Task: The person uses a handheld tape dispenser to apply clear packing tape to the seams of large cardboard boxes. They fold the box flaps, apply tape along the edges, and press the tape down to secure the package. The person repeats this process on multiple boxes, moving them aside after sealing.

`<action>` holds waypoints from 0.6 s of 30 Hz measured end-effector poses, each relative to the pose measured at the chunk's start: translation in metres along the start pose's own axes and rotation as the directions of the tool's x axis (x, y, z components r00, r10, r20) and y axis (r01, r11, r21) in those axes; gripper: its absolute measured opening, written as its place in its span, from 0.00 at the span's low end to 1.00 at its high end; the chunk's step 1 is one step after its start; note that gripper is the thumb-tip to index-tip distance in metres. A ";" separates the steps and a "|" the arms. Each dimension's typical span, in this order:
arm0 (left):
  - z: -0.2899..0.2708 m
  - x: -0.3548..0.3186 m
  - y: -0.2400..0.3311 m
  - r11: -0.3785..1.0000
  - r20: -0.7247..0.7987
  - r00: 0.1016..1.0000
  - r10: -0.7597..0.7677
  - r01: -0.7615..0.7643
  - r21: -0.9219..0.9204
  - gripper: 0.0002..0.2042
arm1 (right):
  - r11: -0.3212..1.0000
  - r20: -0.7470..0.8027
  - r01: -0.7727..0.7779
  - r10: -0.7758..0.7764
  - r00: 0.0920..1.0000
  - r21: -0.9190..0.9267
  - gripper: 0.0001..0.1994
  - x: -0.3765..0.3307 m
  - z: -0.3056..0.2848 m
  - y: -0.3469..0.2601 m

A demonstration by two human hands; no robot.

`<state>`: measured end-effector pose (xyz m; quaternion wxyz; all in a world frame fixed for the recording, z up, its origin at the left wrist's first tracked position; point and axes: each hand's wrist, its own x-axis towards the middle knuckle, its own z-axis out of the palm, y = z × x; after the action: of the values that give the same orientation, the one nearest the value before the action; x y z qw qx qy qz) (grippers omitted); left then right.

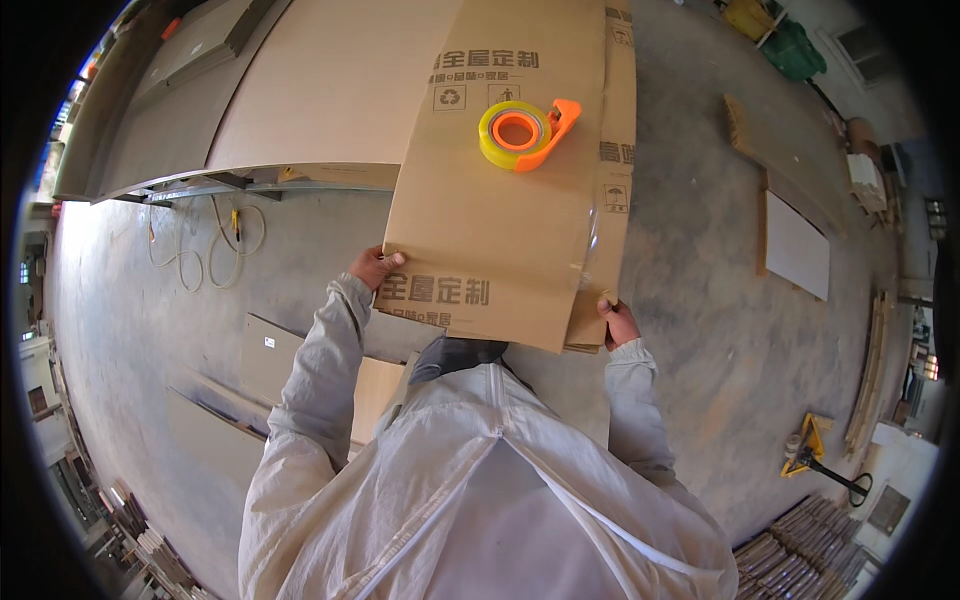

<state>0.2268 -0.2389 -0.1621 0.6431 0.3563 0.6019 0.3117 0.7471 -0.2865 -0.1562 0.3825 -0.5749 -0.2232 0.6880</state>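
A long brown cardboard package [490,220] with dark print stretches away from me, its near end just in front of my body. My left hand [376,267] grips its left edge near the close corner, thumb on top. At the right edge, my right hand [619,322] holds the near corner, where a narrower flap of cardboard lies along the side. The fingers under the board are hidden on both sides. On top, farther off, rests an orange tape dispenser [545,145] with a roll of yellow-edged tape; neither hand touches it.
A workbench with a large pale board [320,90] stands at the far left. An air hose [215,240] hangs below it. Panels [270,355] lean near my left side. On the right are a white-faced board [797,245], a yellow pallet jack [805,445] and stacked strips [805,540].
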 end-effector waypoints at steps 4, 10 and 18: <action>0.003 -0.003 -0.003 0.991 0.003 1.000 0.014 -0.014 -0.133 0.32 | 0.997 0.031 -0.073 0.072 0.997 0.026 0.28 0.013 -0.009 0.000; 0.002 -0.011 0.024 0.917 0.135 0.932 -0.336 0.356 -0.178 0.29 | 0.989 0.027 -0.146 0.145 0.989 0.039 0.25 -0.001 -0.003 -0.007; 0.011 -0.009 0.035 0.958 0.131 0.949 -0.287 0.287 0.014 0.24 | 0.920 0.033 -0.373 0.372 0.928 0.116 0.24 -0.010 0.009 -0.027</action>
<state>0.2376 -0.2282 -0.1277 0.7208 0.2832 0.6027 0.1922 0.7461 -0.2766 -0.1280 0.2774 -0.5794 -0.0700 0.7632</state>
